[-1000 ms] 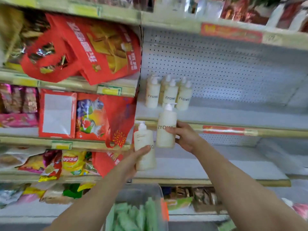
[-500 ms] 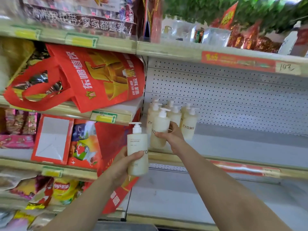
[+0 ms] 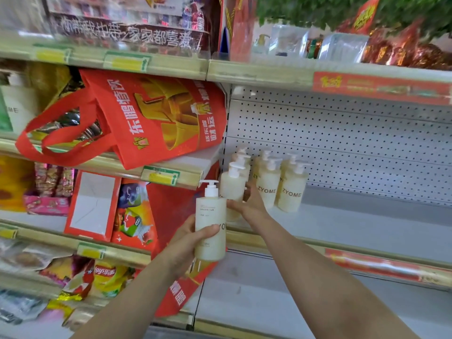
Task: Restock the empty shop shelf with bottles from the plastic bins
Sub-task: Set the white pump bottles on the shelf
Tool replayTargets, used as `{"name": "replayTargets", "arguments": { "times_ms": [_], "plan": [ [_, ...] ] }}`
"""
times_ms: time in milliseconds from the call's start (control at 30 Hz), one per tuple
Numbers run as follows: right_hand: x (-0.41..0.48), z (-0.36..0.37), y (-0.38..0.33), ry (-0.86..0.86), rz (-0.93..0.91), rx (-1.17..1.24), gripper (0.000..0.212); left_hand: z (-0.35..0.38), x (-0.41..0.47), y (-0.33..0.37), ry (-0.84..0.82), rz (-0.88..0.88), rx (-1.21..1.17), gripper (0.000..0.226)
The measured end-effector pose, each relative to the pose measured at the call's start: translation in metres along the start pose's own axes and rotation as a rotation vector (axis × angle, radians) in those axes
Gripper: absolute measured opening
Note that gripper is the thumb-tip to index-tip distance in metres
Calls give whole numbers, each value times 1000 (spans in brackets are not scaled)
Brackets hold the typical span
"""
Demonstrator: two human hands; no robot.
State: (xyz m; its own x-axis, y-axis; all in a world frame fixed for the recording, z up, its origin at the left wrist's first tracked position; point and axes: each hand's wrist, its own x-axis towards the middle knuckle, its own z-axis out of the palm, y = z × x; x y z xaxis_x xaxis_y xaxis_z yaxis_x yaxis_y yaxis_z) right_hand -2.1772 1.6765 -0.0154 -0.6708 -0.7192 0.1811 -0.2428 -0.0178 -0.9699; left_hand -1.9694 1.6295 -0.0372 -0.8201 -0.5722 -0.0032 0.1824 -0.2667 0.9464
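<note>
My left hand grips a cream pump bottle upright in front of the shelf edge. My right hand holds a second cream pump bottle at the left end of the grey shelf, its fingers wrapped behind it. Several more cream ZYOME bottles stand in a cluster at the shelf's back left, against the pegboard wall. The bottle in my right hand sits just left of and in front of them; whether its base touches the shelf is hidden by my left bottle.
A red tote bag leans on the neighbouring shelf to the left, with red boxes and snack packets below. Another grey shelf lies underneath. Packaged goods fill the top shelf.
My right hand has carried its bottle up from below the shelf edge onto the shelf's left end beside the cluster. My left hand has risen with its bottle. The bin has left the view.
</note>
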Motion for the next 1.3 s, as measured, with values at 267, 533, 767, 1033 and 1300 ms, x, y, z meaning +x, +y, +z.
{"name": "replayTargets", "arguments": {
  "times_ms": [267, 533, 767, 1033, 1300],
  "plan": [
    [-20, -34, -29, 79, 39, 162, 58, 39, 16, 9, -63, 0, 7, 55],
    [-46, -77, -74, -167, 36, 0, 40, 92, 35, 25, -30, 54, 49, 43],
    [-28, -105, -69, 31, 49, -105, 45, 85, 75, 25, 542, 151, 317, 83],
    [-15, -95, -47, 139, 50, -293, 79, 71, 114, 28, 462, 192, 549, 92],
    [-5, -85, -37, 167, -35, -428, 94, 67, 116, 23, 492, 244, 513, 76]
  ]
}}
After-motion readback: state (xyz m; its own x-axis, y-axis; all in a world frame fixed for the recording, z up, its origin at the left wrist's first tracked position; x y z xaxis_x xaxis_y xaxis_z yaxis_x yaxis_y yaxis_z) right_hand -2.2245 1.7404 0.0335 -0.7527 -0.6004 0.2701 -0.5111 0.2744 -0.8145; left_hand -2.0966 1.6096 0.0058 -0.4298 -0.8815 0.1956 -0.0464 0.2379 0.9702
